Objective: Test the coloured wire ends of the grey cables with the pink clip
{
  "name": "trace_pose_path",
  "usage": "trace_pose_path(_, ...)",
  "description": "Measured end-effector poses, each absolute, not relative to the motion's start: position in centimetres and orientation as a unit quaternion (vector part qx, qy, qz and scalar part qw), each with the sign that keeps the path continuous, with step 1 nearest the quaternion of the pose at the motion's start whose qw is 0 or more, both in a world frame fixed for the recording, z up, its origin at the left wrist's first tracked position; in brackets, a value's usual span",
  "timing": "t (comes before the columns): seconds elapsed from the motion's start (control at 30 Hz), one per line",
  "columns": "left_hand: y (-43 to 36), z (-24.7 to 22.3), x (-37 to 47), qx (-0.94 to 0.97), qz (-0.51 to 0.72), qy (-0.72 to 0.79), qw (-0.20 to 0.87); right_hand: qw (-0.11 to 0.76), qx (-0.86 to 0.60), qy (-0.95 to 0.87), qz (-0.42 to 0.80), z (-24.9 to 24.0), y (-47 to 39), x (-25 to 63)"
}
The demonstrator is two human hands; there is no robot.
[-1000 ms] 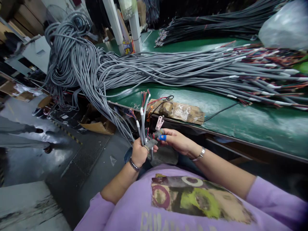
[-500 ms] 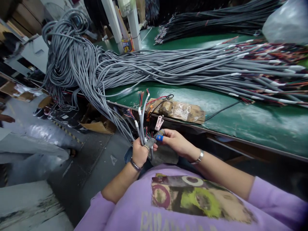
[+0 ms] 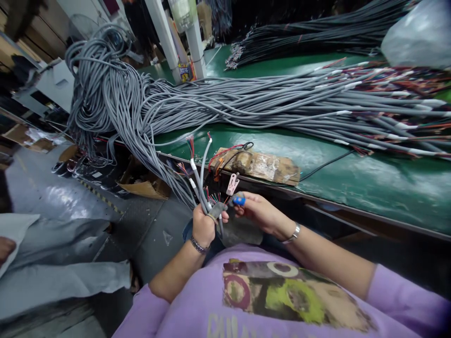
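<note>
Several grey cables (image 3: 199, 185) with stripped, coloured wire ends stand up out of my left hand (image 3: 204, 227), whose fingers are wrapped round them. A grey covering sits on its thumb. My right hand (image 3: 255, 210) is just to the right, its fingers pinched together near the small coloured wires; what they hold is too small to make out. Grey and blue coverings show on its fingertips. Just above the hands is a pink clip (image 3: 232, 184), at the table's edge beside a wooden board (image 3: 269, 166) with tape on it.
A large bundle of grey cables (image 3: 246, 101) lies across the green table (image 3: 317, 188) and hangs off its left side. Black cables (image 3: 299, 40) and a plastic bag (image 3: 417, 37) lie behind. At the lower left stands another person (image 3: 70, 277).
My right hand has moved slightly right, apart from my left hand. The upright cable ends have shifted left. The other person has come further into view at the left.
</note>
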State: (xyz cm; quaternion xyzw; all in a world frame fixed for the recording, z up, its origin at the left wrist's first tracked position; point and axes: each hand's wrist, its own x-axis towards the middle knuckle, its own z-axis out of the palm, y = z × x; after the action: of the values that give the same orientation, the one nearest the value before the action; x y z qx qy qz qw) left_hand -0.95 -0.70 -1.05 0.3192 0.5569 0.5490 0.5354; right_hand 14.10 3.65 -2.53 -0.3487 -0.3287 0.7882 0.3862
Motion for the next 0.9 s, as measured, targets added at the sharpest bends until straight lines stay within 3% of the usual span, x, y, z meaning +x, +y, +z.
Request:
trace_pose_path(0.1,-0.6,-0.6,-1.1,0.326,0.545,0.526,0.566,0.387,-0.345,-0.251,0.817,-2.3,4.7,14.3)
trace_pose_path(0.2,-0.4,-0.2,-1.1,0.338,0.528,0.502,0.596,0.385,-0.322,-0.293,0.814,-1.9,5.5,14.0)
trace_pose_path(0.43,0.0,-0.1,-1.1,0.357,0.506,0.478,0.622,0.496,-0.393,-0.426,0.647,-1.8,5.5,13.3)
trace_pose_path(0.67,0.4,-0.2,-0.7,0.341,0.516,0.493,0.612,0.441,-0.277,-0.272,0.809,-2.2,6.2,12.8)
trace_pose_path(0.9,0.4,-0.5,-0.4,0.344,0.515,0.503,0.603,0.491,-0.273,-0.216,0.799,-2.3,6.3,12.2)
